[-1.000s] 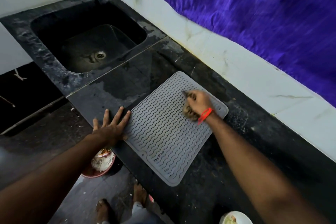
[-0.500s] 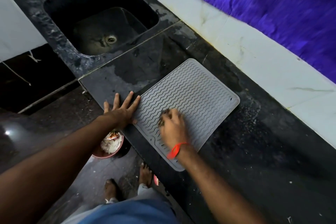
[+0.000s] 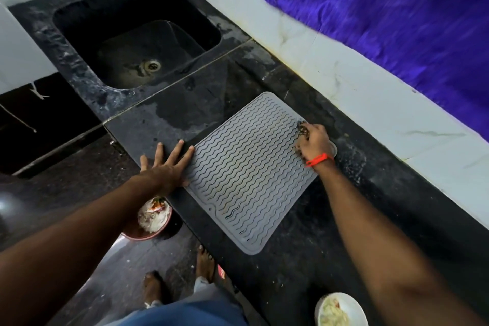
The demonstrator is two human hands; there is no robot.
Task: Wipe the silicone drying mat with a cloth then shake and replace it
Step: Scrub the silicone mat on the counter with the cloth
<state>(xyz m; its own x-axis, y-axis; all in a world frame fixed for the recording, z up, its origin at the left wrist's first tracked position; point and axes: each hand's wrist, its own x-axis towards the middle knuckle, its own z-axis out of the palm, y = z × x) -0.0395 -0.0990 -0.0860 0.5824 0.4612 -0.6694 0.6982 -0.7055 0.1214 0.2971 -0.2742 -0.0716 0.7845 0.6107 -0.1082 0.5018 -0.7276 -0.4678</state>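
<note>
The black stone counter (image 3: 304, 267) carries the work. Beyond the left hand (image 3: 165, 167), a dark sink (image 3: 137, 42) is sunk in the counter, w/ a metal drain (image 3: 152, 65) at the bottom. Above the right hand (image 3: 313, 141), a purple fabric (image 3: 383, 18) hangs on the white wall. Under the left forearm, down on the floor, stands a reddish bowl (image 3: 148, 230) w/ food scraps. Near the right elbow a white bowl (image 3: 340, 309) sits at the counter edge.

The grey silicone mat (image 3: 246, 174) lies flat on the counter between both hands. The left hand is spread, fingers straight, pressing the counter, w/ the index finger and thumb at the mat's near-left edge. The right hand is curled round a dark cloth (image 3: 303, 130) and presses it on the mat's far right corner. A red thread (image 3: 318, 159) is around the right wrist.
</note>
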